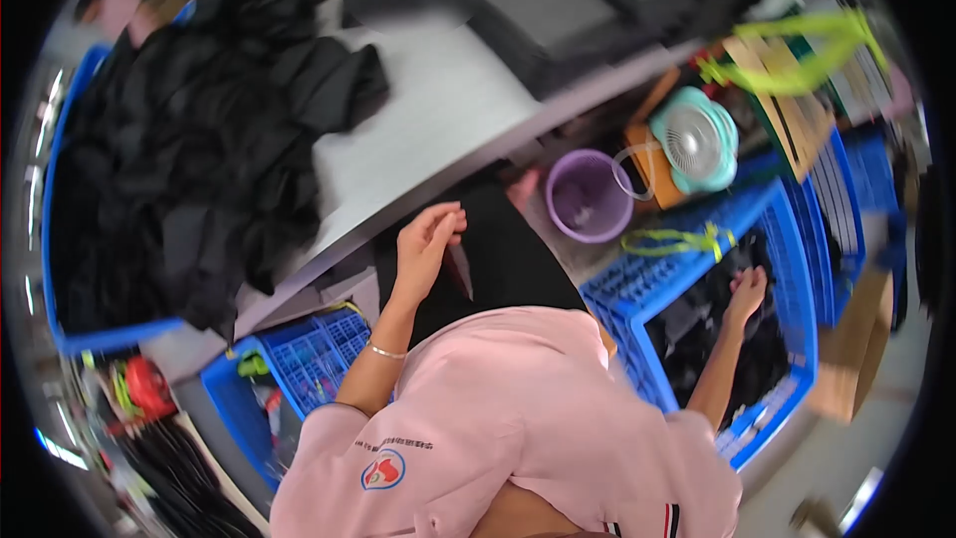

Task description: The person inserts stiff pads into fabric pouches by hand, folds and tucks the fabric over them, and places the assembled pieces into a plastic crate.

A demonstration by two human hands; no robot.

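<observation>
My left hand [425, 247] hovers over my dark-clothed lap near the table edge, fingers loosely bent and a little apart, with nothing visible in it. Off to the right, my right hand [747, 294] reaches over a blue plastic basket [637, 324] filled with black fabric pieces [687, 334]. Its fingers are curled inward; whatever they may hold is blurred and cannot be made out. A yellow-green strap [677, 242] is tied to that basket's rim.
A heap of black fabric [179, 169] lies on the grey-white table [438, 100] at left. Dark grey panels [578, 0] cover its far side. A purple bin [590, 229] and turquoise fan [697, 139] stand beside the right basket. Another blue basket [234, 389] is at lower left.
</observation>
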